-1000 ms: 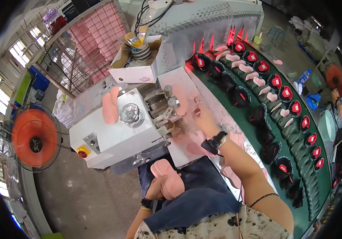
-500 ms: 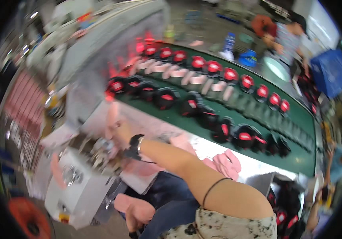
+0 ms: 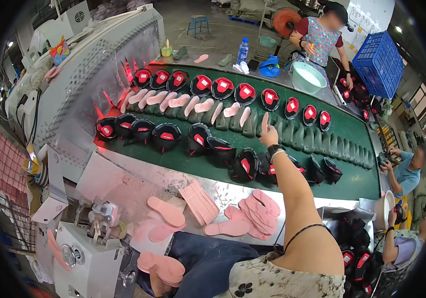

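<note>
Closest, at 7 o'clock, your left hand grips a stack of pink insoles; at 5 o'clock, loose insoles lie on your metal desk. Between 2 and 3 o'clock, your outstretched right hand pinches a single insole over the dark green lasts lined up on the green belt. Beyond, at 2 o'clock, sits a pale green basin.

A blue stool is standing on grey floor, while a paper-hung white panel and bright windows are showing far to its right.
</note>
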Motion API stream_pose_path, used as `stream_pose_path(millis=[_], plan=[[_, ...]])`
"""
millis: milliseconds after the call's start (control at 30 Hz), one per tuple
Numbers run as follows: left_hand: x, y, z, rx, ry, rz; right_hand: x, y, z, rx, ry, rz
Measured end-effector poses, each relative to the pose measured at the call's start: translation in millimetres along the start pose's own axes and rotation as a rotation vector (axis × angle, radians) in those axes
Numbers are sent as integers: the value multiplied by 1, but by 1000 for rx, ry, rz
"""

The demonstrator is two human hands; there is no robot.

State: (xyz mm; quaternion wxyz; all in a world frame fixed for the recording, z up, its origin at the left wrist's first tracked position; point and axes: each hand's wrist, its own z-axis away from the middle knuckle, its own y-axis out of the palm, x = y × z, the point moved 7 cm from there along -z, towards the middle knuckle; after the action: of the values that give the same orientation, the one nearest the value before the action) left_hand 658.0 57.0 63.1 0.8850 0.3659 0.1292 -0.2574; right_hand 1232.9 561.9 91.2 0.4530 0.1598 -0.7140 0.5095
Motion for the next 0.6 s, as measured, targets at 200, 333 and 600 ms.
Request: stream_pose_path(millis=[200, 333, 600], plan=[[2, 10, 5, -75, -33, 15, 89, 63, 48, -242, -352, -74], [-16, 27, 12, -108, 218, -188, 228, 128, 292, 334, -655, -681], [-63, 52, 34, -218, 380, -162, 253, 146, 535, 1246, -624, -258]])
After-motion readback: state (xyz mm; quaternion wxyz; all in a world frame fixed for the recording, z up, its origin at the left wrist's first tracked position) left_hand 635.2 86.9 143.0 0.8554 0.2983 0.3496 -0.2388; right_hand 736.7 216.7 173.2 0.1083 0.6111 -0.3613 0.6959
